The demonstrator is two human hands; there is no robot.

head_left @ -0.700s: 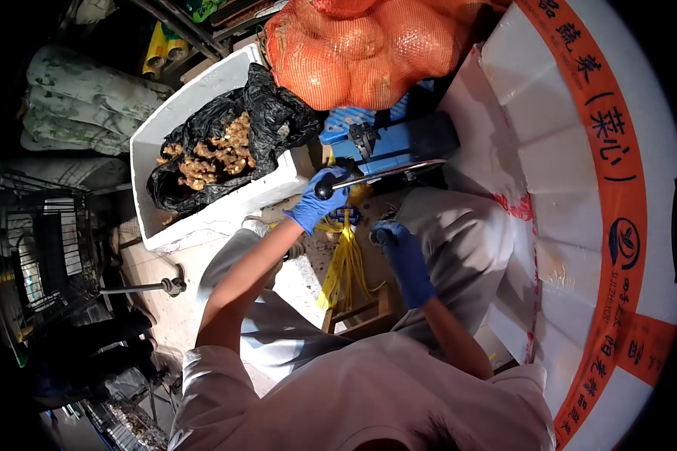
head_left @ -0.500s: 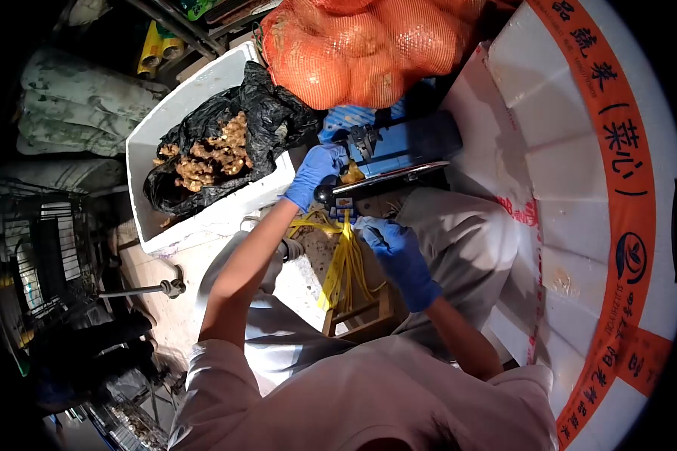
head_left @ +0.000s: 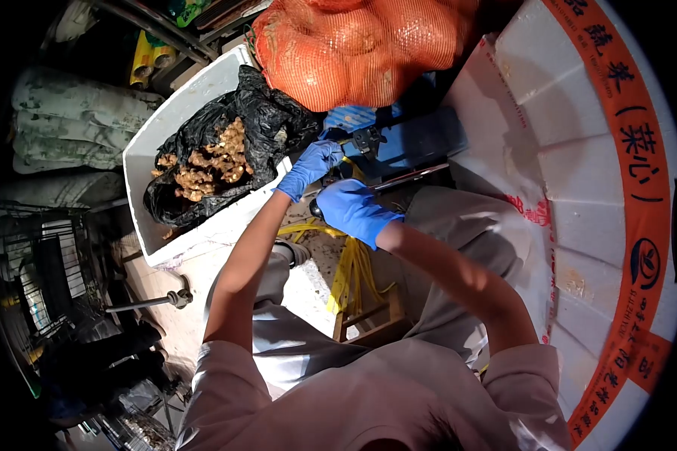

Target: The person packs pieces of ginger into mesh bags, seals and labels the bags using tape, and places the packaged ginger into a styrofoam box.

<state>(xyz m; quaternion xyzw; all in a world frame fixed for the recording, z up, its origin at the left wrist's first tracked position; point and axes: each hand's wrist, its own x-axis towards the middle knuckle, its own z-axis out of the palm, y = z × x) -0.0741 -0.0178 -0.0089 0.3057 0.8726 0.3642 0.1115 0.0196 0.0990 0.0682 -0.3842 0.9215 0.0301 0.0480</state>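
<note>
Blue gloves cover both hands. My left hand (head_left: 312, 167) is closed at the near left end of a dark blue device (head_left: 421, 143) with a black clamp-like part (head_left: 368, 141); what its fingers pinch is too small to make out. My right hand (head_left: 353, 210) is wrapped round the black knob end of the device's metal lever (head_left: 410, 178), just below my left hand. Yellow strips (head_left: 351, 278) hang beneath the hands, over a small wooden frame (head_left: 376, 323).
A white foam box (head_left: 147, 143) at the left holds ginger (head_left: 214, 161) in a black plastic bag (head_left: 267, 113). Orange net sacks (head_left: 361, 56) lie beyond the device. White foam boxes with orange tape (head_left: 639, 169) curve along the right. A metal rod (head_left: 139, 304) sticks out at lower left.
My right hand has moved up and left from beside the yellow strips to the lever's knob. My left hand has stayed near the device's left end. The view has shifted slightly.
</note>
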